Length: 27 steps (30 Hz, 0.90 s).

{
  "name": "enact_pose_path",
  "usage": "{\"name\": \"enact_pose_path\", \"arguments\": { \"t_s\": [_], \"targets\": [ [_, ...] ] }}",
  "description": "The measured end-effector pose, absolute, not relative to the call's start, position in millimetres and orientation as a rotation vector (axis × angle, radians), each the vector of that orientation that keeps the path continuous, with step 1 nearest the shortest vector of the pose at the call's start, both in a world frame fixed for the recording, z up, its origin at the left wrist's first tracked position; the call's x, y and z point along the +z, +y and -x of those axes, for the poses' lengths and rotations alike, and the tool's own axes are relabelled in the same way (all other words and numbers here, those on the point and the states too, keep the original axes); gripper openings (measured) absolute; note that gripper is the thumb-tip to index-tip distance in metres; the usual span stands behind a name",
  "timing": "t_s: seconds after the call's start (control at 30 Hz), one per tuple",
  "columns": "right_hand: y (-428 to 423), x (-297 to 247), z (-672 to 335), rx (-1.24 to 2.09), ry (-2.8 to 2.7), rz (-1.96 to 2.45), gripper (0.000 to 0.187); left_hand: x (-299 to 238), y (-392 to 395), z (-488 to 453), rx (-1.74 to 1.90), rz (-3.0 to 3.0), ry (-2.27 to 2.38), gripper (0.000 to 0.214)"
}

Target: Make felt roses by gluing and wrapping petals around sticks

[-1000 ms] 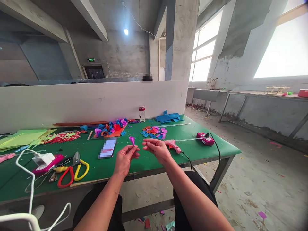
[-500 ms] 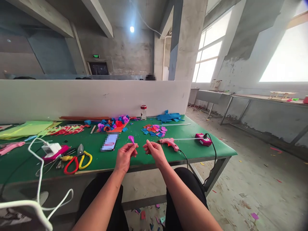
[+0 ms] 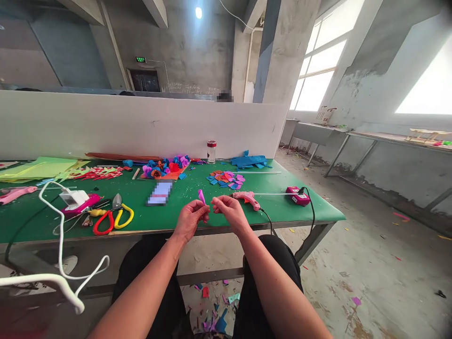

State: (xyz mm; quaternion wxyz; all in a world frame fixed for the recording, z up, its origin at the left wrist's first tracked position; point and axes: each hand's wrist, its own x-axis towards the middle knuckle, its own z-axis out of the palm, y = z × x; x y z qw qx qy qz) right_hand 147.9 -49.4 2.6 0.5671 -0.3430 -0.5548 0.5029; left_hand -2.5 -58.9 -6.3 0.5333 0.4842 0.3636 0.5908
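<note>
My left hand [image 3: 190, 219] pinches a small rolled pink foam piece [image 3: 201, 196] that sticks up from its fingertips, above the front edge of the green table [image 3: 148, 217]. My right hand [image 3: 228, 210] is closed in a pinch right beside it, fingertips almost touching the left ones; what it holds, if anything, I cannot make out. A pink glue gun [image 3: 247, 198] lies just behind my right hand. A heap of cut foam petals [image 3: 226, 179] lies further back.
Red and yellow scissors [image 3: 113, 219], a white charger [image 3: 73, 198] with its cable, a phone [image 3: 159, 193], finished foam roses [image 3: 165, 166], a small jar [image 3: 211, 151], blue foam scraps [image 3: 249, 161] and a pink power socket [image 3: 298, 195] are on the table. A white partition [image 3: 141, 125] stands behind it.
My two hands have come closer together until the fingertips nearly meet, and the pink piece has tilted. My view has tipped downward.
</note>
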Motion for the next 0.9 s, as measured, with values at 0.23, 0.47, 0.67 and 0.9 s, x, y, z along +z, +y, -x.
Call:
{"name": "enact_pose_path", "arguments": {
  "t_s": [0.23, 0.47, 0.67, 0.9],
  "targets": [
    [-50.9, -5.0, -129.5, 0.99, -1.38, 0.882, 0.026, -6.5, -58.5, 1.5, 1.436, -1.101, 0.837, 0.036],
    [-47.6, -5.9, -123.3, 0.974, -1.187, 0.875, 0.033, -8.3, -55.8, 0.7, 1.482, -1.213, 0.889, 0.032],
    [-40.0, 3.8, -144.2, 1.205, -0.986, 0.781, 0.041, -8.4, -55.5, 4.5, 1.456, -1.171, 0.869, 0.026],
    [-46.0, 7.8, -150.7, 1.15, -1.209, 0.806, 0.037, -8.8, -52.4, 9.8, 1.44, -1.031, 0.789, 0.028]
  ]
}}
